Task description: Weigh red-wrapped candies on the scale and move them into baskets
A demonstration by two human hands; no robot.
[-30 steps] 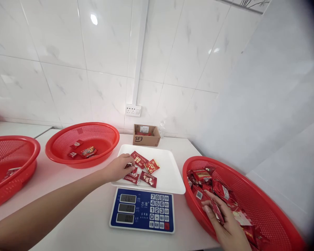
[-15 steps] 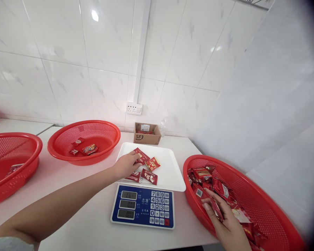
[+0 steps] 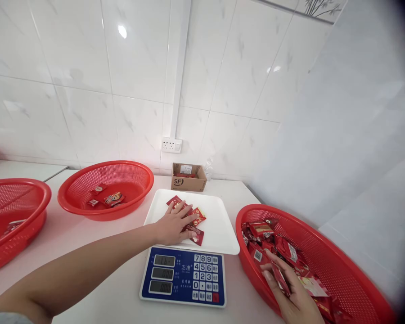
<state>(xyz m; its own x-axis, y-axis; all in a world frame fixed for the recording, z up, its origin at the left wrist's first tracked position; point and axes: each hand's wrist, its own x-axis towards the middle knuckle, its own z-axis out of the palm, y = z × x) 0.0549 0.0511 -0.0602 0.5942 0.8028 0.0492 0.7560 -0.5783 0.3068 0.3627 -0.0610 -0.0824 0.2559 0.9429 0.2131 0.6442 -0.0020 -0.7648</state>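
My left hand (image 3: 175,224) lies with fingers spread over several red snack packets (image 3: 198,217) on the white tray (image 3: 219,225) of a scale. It partly covers them. Below the tray is the scale's blue panel (image 3: 183,276) with number keys and three small displays. Over the right red basket (image 3: 324,245), my right hand (image 3: 292,288) is closed on a red snack packet (image 3: 281,279), held between thumb and fingers. Under that hand, many red packets (image 3: 286,249) fill the basket's bottom.
Two more red baskets stand at the left: the nearer-to-middle basket (image 3: 67,211) holds a few packets (image 3: 114,199), and the far-left basket (image 3: 42,216) is cut by the frame. Behind the tray sit a cardboard box (image 3: 189,183) and a clear plastic item (image 3: 208,168) against the tiled wall.
My left hand has gone from bent fingers at the packets to fingers spread flat over them. My right hand stays over the basket with its packet. The view has tilted slightly upward.
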